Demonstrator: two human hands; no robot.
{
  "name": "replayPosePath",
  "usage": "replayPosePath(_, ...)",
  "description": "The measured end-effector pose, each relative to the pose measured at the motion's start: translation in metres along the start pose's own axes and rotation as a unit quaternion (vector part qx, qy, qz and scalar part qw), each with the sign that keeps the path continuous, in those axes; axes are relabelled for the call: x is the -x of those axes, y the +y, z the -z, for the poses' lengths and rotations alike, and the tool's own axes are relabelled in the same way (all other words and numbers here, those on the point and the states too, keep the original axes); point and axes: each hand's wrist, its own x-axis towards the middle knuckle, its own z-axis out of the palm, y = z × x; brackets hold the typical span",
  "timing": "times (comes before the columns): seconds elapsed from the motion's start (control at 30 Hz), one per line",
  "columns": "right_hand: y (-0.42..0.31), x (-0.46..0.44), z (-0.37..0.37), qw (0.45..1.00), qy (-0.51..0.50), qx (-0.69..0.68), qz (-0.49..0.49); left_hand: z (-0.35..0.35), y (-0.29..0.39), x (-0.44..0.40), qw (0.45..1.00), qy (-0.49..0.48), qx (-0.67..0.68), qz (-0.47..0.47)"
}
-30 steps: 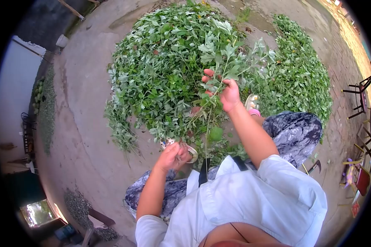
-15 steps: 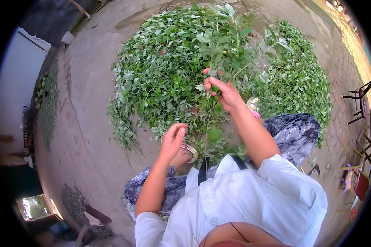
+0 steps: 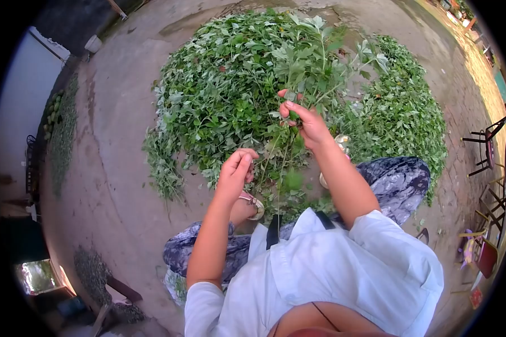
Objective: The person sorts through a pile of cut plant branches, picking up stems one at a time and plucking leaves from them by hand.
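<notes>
Leafy green stems (image 3: 308, 64) fan from the right grip (image 3: 310, 124).

Pale short-sleeved shirt (image 3: 331, 269); mottled grey trousers (image 3: 402, 182); dark neck-cord (image 3: 326, 317).

Between the left hand (image 3: 236, 173) and the right hand (image 3: 314, 129), an opening is left before the near side of the large heap (image 3: 219, 90), but it is crossed by a thin stem (image 3: 284, 165) running down from below the right hand. The way beyond that hand is blocked by the leafy bunch (image 3: 303, 59), by which the strip between the large heap and the smaller heap (image 3: 406, 115) is partly covered. Passage rightward is hemmed in by the right knee (image 3: 402, 182). Under the left hand, room is taken up by the left foot (image 3: 243, 211); leftward, a wide way is offered over bare ground (image 3: 118, 146).
</notes>
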Motion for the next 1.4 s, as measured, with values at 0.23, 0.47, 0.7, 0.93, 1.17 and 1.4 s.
replayPosePath(0.23,0.010,-0.002,-0.009,1.000,0.003,0.009,-0.008,-0.029,-0.002,-0.001,0.998,-0.010,-0.060,-0.020)
replayPosePath(0.47,0.016,-0.006,-0.012,0.999,0.016,0.033,-0.007,-0.030,-0.017,0.007,0.999,0.023,0.040,0.012)
replayPosePath(0.7,0.015,-0.004,-0.027,0.999,-0.002,0.035,-0.018,-0.027,-0.003,0.005,0.977,0.048,0.201,0.058)
replayPosePath(0.93,0.015,-0.003,-0.035,1.000,-0.012,0.018,-0.019,-0.023,-0.003,0.014,0.950,0.021,0.280,0.134)
replayPosePath(1.17,0.013,-0.008,-0.030,0.999,-0.006,0.047,-0.004,-0.018,0.002,0.039,0.959,-0.005,0.239,0.151)
replayPosePath(1.4,0.022,-0.008,-0.038,0.998,-0.026,0.059,-0.030,-0.011,0.006,0.052,0.940,-0.038,0.311,0.136)
